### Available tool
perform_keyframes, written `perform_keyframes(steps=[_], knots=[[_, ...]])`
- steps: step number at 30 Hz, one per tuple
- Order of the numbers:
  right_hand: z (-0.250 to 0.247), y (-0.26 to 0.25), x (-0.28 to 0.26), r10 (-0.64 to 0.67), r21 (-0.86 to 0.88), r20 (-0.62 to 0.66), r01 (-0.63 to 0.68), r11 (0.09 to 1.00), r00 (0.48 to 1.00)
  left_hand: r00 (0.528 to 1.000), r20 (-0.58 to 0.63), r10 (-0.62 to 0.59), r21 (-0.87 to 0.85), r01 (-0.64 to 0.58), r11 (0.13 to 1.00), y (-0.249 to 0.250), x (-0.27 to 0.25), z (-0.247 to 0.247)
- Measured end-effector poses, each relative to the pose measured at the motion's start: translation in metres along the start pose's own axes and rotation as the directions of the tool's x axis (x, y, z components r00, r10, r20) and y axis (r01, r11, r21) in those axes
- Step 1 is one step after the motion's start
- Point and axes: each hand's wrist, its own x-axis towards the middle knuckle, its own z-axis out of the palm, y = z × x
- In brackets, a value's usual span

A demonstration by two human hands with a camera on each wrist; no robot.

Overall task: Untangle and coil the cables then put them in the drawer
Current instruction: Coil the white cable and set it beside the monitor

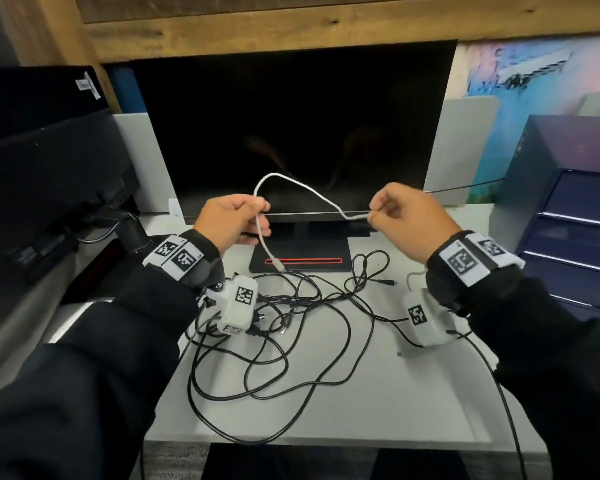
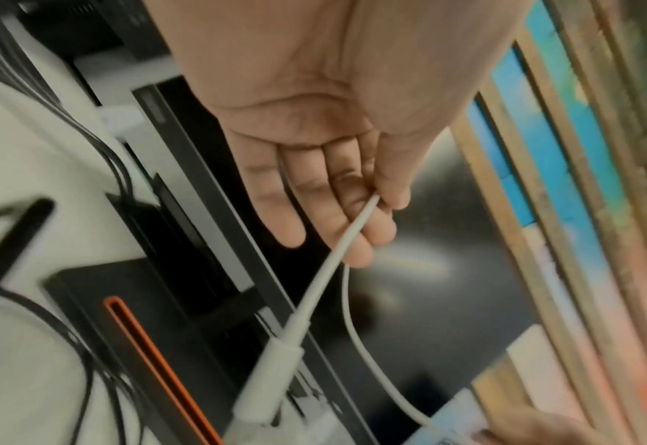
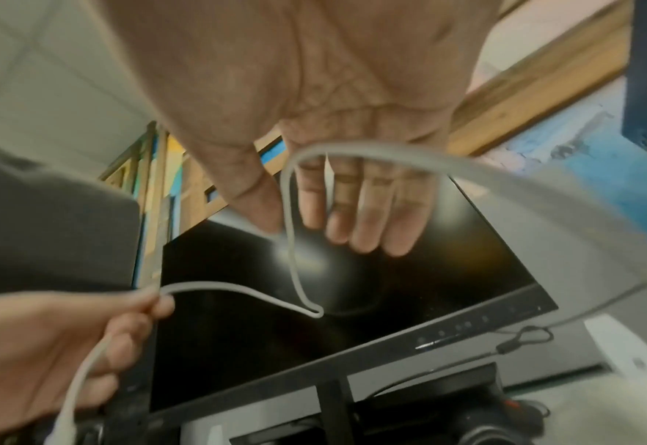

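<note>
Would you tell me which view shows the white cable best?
The head view: the white cable spans both hands, plug dangling. The left wrist view shows only the blurred plug end, the right wrist view a blurred loop.

No legible text or labels anywhere.

Your 2 forearms, in dark sleeves with white marker-tagged wrist bands, reach forward side by side, both hands raised above the surface and well apart. Your left hand [image 1: 234,220] is turned palm inward, its thumb and forefinger pinching a thin white cable [image 1: 302,188], the other fingers [image 2: 295,216] loosely curled beneath. Your right hand [image 1: 407,216] is held at the same height, back facing you, thumb and forefinger pinching the same cable, while the remaining fingers [image 3: 375,216] hang loosely bent.
</note>
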Motion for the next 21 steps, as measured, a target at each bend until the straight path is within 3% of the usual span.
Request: perform_keyframes(steps=[3,5,9,12,17,19,21], knots=[[0.01,-0.007,-0.013,-0.104,-0.21,-0.075,0.086,0.974,0.992,0.992,0.116,0.041,-0.121,-0.027,0.992,0.012,-0.022,0.016],[0.015,-0.019,-0.023,-0.323,-0.226,-0.165,0.283,0.932,0.932,0.977,0.2,0.079,-0.182,-0.042,0.982,0.012,-0.037,0.028],[0.032,-0.028,-0.034,-0.556,-0.279,-0.083,0.516,0.81,0.827,0.939,0.31,0.151,-0.218,-0.084,0.972,0.004,-0.063,0.054],[0.038,-0.014,-0.032,-0.555,-0.273,-0.048,0.524,0.807,0.83,0.936,0.326,0.136,-0.196,-0.074,0.978,-0.006,-0.071,0.064],[0.041,0.002,-0.034,-0.506,-0.211,-0.048,0.486,0.848,0.861,0.929,0.369,-0.008,-0.21,0.092,0.973,-0.023,-0.074,0.066],[0.044,0.004,-0.034,-0.476,-0.169,-0.105,0.456,0.874,0.873,0.905,0.417,-0.078,-0.269,0.205,0.941,-0.025,-0.075,0.064],[0.05,0.006,-0.031,-0.401,-0.099,-0.157,0.389,0.916,0.903,0.868,0.487,-0.094,-0.414,0.325,0.85,-0.025,-0.074,0.06]])
